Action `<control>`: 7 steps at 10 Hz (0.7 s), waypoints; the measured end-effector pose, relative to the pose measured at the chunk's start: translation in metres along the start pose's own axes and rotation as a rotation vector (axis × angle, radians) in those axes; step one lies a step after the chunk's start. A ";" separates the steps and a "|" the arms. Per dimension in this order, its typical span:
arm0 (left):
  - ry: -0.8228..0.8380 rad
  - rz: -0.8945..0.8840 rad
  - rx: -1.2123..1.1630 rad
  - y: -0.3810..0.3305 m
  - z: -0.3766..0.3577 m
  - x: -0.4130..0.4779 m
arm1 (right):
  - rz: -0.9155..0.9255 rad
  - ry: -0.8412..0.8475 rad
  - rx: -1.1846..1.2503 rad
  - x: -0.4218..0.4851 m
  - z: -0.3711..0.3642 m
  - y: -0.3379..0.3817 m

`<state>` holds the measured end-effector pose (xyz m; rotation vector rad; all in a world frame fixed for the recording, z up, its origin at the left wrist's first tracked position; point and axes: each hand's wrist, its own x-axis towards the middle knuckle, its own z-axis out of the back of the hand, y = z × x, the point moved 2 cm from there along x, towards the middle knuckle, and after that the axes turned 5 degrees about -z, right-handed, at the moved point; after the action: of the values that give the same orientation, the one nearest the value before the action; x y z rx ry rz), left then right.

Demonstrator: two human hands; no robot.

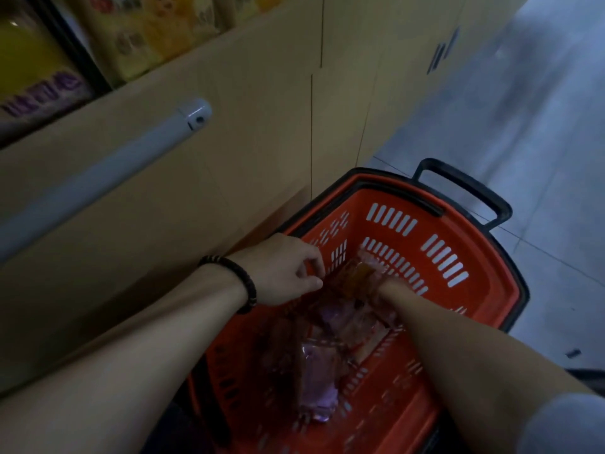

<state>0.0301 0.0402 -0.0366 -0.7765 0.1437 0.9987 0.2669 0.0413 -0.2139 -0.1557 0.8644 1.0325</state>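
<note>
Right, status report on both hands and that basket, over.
Left hand at orange clear-wrapped packet, grip unclear. Right hand low among purple packets, grip hidden. Orange slotted plastic basket, nothing blocking.
</note>
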 end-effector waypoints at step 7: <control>0.053 0.038 0.079 -0.010 0.005 -0.018 | 0.520 0.947 0.349 -0.082 0.122 0.058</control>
<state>0.0267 0.0280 -0.0202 -0.7309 0.2430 1.0026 0.2694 0.0763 -0.0600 -0.1228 2.0078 1.2715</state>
